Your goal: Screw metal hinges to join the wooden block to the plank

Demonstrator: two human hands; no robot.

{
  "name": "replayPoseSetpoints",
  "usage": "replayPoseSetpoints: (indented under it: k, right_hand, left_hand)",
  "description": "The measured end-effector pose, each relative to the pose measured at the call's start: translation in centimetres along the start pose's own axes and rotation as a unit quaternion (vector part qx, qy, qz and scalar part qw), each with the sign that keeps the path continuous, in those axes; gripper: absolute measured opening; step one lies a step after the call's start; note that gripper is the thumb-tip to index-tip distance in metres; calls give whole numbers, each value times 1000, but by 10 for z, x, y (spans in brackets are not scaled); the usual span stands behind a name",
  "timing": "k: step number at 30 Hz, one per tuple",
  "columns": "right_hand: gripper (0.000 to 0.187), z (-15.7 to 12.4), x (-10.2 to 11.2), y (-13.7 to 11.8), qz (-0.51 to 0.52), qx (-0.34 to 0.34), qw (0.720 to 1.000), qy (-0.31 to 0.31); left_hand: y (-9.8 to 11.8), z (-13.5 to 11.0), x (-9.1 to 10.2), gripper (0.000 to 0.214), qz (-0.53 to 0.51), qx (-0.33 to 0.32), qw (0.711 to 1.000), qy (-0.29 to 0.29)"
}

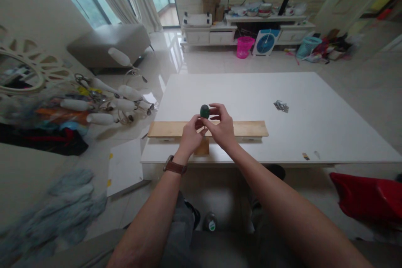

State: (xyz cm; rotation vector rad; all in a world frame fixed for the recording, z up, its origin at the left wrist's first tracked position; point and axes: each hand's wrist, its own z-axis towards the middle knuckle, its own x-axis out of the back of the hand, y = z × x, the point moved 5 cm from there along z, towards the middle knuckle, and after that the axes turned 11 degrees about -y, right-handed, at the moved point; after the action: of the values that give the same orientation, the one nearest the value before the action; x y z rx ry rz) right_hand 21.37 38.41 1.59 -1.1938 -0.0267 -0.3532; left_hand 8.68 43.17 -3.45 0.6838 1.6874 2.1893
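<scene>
Both my hands meet above a long wooden plank point(248, 128) that lies across the near part of a white table point(251, 92). My right hand point(221, 127) pinches a small dark green rounded object point(204, 111), which looks like a tool handle, and holds it upright. My left hand point(190, 136), with a brown watch strap on its wrist, is closed just below that object, on its lower part or something small I cannot make out. A small wooden block point(202, 148) sits under the plank at the table's front edge.
A small pile of metal brackets point(281, 106) lies on the table to the right. White table legs point(103, 104) and clutter are heaped on the floor at left. A red object point(367, 194) sits at lower right. A TV cabinet, pink basket and fan stand far back.
</scene>
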Motion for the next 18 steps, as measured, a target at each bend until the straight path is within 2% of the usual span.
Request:
replayPoseSetpoints:
  k: [6, 10, 14, 18]
  right_hand:
    - [42, 1, -1, 0, 4, 3, 1000, -16]
    - [47, 3, 0, 2, 1, -9, 1000, -4]
    - [47, 3, 1, 4, 17, -11, 1000, 17]
    - [43, 2, -2, 3, 33, -11, 999, 8]
  left_hand:
    - [2, 0, 2, 14, 25, 9, 999, 31]
    - [7, -1, 1, 15, 45, 17, 997, 59]
    - [3, 0, 3, 16, 43, 23, 995, 83]
    - [-4, 1, 5, 24, 22, 19, 997, 72]
